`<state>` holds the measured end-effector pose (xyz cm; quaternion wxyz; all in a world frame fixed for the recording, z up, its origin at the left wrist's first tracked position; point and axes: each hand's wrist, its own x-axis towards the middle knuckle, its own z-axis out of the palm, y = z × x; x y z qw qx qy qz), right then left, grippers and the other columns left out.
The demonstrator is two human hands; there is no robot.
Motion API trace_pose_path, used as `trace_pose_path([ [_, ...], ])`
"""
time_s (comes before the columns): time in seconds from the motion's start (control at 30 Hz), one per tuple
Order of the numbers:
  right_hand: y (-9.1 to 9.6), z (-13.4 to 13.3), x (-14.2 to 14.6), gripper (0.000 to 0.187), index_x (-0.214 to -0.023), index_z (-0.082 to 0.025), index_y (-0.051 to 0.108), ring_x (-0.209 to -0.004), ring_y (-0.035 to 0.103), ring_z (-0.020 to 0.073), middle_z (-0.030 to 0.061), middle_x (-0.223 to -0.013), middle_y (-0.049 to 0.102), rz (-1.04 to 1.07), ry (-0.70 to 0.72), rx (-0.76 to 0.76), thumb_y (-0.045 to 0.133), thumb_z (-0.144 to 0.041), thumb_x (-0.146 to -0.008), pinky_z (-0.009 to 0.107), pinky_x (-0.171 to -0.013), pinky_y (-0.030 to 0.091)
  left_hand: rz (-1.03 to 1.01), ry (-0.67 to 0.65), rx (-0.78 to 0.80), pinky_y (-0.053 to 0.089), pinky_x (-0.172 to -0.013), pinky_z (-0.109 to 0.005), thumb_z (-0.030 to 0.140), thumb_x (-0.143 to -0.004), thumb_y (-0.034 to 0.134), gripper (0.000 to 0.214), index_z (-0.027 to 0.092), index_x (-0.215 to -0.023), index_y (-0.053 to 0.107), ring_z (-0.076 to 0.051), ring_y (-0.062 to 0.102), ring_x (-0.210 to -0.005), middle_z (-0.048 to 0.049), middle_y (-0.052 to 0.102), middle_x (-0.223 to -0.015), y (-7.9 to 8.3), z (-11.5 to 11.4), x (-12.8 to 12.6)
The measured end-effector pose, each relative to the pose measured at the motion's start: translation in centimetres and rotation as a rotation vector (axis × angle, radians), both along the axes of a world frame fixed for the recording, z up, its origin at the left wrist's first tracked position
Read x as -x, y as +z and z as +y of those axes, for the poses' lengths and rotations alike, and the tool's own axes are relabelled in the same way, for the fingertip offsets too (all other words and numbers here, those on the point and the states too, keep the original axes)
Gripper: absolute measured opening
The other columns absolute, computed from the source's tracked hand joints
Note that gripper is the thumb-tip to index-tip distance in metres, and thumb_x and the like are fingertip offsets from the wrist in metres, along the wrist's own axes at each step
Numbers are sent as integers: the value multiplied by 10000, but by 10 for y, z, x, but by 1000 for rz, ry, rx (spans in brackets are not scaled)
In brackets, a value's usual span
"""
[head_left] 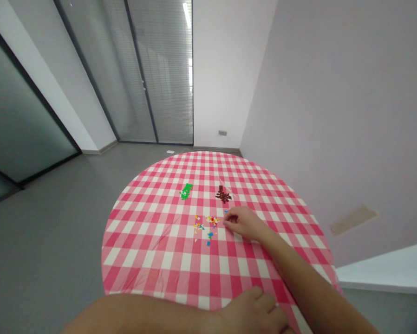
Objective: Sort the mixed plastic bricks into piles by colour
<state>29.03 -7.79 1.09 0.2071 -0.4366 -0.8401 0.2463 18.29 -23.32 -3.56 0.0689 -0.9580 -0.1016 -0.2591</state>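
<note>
On the tablecloth lie small loose pieces (212, 220) in red, yellow, white and blue, which look like tiny toy building bricks. Just right of them is my right hand (242, 223), fingers curled towards the thumb; whatever is between the fingertips is too small to make out. My left hand (259, 311) rests near the table's front edge with fingers bent under, its fingertips hidden. Farther back sit a pile of green pieces (186, 191) on the left and a pile of dark brown pieces (223, 195), beyond my right hand.
A round table carries a red-and-white checked tablecloth (153, 260), slightly wrinkled at the left. A white wall (341, 116) rises at the right, with a white ledge (386, 266) low beside the table. Glass partitions (159, 69) stand behind, and grey floor (55, 232) spreads to the left.
</note>
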Motion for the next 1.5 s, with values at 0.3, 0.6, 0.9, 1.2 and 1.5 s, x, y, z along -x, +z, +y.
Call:
trace_pose_path([
  [0.3,-3,21,0,136,-789,-204,555,-578,543,131,-9,-674,589,169,-100,26,614,-118,-702,244,-533,420,-43,3,16,306,-515,-299,364,-959,564,222,186,-828,578,-159,513,-596,10,564,-675,-10,0,11],
  [0.6,-14,26,0,174,-842,-212,532,-662,549,146,10,-780,605,183,-90,-66,574,-90,-726,267,-613,436,51,170,162,387,-626,-333,262,-907,599,99,167,-896,571,-187,535,-718,-19,600,-804,18,37,44],
  [0.9,-20,28,3,183,-809,-216,498,-708,539,162,-1,-785,590,208,-112,-140,521,-63,-712,280,-655,418,-201,619,450,451,-831,-363,123,-876,526,143,167,-953,638,-227,580,-932,-79,658,-966,38,152,102],
  [1.2,-6,23,16,196,-774,-217,493,-723,540,165,15,-797,598,164,-78,-124,505,-34,-705,286,-676,428,-291,625,600,464,-849,-384,137,-884,522,204,172,-1013,677,-232,608,-920,-95,691,-972,16,176,123],
  [1.5,-8,33,23,181,-771,-213,499,-692,557,154,2,-758,604,232,-85,-129,535,-52,-695,275,-659,439,-254,605,614,456,-853,-359,156,-888,531,189,175,-965,703,-218,612,-909,-78,693,-938,12,179,125],
])
